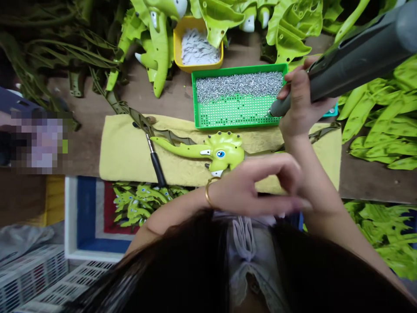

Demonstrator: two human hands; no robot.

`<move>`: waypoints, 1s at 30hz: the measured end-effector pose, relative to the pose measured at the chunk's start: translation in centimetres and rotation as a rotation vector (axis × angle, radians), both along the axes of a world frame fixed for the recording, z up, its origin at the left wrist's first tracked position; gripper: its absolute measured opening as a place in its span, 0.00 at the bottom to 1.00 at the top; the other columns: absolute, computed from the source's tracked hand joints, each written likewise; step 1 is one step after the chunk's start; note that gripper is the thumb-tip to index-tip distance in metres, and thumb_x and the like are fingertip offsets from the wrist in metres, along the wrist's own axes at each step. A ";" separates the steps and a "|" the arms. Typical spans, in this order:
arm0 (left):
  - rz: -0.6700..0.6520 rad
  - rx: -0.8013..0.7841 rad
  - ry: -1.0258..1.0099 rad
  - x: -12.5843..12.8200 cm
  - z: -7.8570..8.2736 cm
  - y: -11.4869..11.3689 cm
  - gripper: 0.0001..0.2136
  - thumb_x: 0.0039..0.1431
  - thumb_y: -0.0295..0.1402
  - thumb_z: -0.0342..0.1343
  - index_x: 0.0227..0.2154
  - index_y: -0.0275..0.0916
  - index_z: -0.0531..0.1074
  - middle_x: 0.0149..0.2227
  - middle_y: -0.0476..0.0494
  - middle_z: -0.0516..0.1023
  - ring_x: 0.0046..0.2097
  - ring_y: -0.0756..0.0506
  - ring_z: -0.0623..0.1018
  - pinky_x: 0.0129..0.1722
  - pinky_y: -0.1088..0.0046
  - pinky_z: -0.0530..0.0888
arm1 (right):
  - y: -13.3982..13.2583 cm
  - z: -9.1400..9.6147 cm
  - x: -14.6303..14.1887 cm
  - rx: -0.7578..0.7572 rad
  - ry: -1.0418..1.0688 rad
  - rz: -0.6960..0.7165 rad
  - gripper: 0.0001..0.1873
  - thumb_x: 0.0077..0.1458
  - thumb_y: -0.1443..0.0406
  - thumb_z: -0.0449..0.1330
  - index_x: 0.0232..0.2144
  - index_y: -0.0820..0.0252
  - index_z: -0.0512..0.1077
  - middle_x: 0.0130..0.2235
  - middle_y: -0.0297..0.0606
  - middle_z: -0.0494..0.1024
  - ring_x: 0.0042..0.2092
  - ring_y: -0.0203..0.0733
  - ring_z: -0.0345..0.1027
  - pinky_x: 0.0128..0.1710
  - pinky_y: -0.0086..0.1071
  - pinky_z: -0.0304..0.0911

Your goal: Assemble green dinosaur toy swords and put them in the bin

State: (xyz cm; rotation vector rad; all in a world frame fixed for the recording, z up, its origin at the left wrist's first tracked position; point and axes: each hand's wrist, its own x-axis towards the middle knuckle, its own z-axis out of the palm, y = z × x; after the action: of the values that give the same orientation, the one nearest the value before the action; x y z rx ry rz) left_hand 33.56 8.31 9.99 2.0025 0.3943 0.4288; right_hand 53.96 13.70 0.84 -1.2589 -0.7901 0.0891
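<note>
My right hand (301,98) is wrapped around a thick grey electric screwdriver (345,65). Its tip points down into a green perforated tray (228,115), at the tray's right end. Small silver screws (241,84) fill the tray's far side. Nearer to me, my left hand (260,187), with a gold bangle at the wrist, reaches across to the right. Its fingers are curved, thumb apart, and nothing shows between them. Just beyond it a light green toy dinosaur head (224,152) with a blue eye lies on a folded yellow cloth (127,148), partly hidden by this hand.
A black-handled screwdriver (158,169) and dark olive wing-like parts (176,135) lie on the cloth. Behind stands a yellow bin (177,58) of small white pieces. Green parts (374,117) pile up right and behind. A white-rimmed box (70,217) with toy pieces sits below left.
</note>
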 end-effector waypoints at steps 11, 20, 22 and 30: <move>-0.006 0.851 0.439 2.6 -7.4 0.0 0.15 0.66 0.28 0.45 0.53 0.36 0.68 0.42 0.39 0.77 0.40 0.42 0.76 0.40 0.62 0.69 | -2.3 5.2 -0.7 0.138 -0.025 0.007 0.21 0.53 0.44 0.59 0.42 0.48 0.68 0.34 0.29 0.73 0.22 0.28 0.62 0.20 0.30 0.62; 0.042 0.884 0.329 1.5 -8.3 1.9 0.14 0.64 0.30 0.53 0.51 0.37 0.71 0.43 0.40 0.79 0.39 0.41 0.76 0.39 0.63 0.69 | -10.3 4.8 -0.5 0.215 -0.102 -0.013 0.14 0.51 0.53 0.64 0.41 0.44 0.71 0.28 0.26 0.71 0.19 0.28 0.60 0.15 0.26 0.58; 0.054 0.907 0.301 1.6 -8.4 1.8 0.14 0.63 0.30 0.54 0.50 0.36 0.72 0.43 0.41 0.79 0.39 0.41 0.76 0.38 0.63 0.69 | -10.7 4.2 -0.1 0.231 -0.127 -0.052 0.13 0.53 0.53 0.62 0.41 0.44 0.71 0.29 0.27 0.71 0.19 0.28 0.59 0.15 0.27 0.58; 0.052 0.911 0.283 1.6 -8.1 1.9 0.13 0.62 0.29 0.53 0.49 0.36 0.73 0.42 0.41 0.80 0.39 0.41 0.77 0.38 0.62 0.71 | -10.8 2.4 0.2 0.223 -0.129 0.036 0.14 0.53 0.54 0.63 0.42 0.46 0.71 0.26 0.25 0.65 0.19 0.27 0.58 0.17 0.24 0.59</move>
State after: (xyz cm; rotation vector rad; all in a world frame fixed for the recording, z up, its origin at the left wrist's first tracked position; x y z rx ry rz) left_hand 35.17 10.23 1.92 2.9643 0.4754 0.3912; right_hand 54.19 2.92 3.27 -1.0470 -0.9082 -0.0508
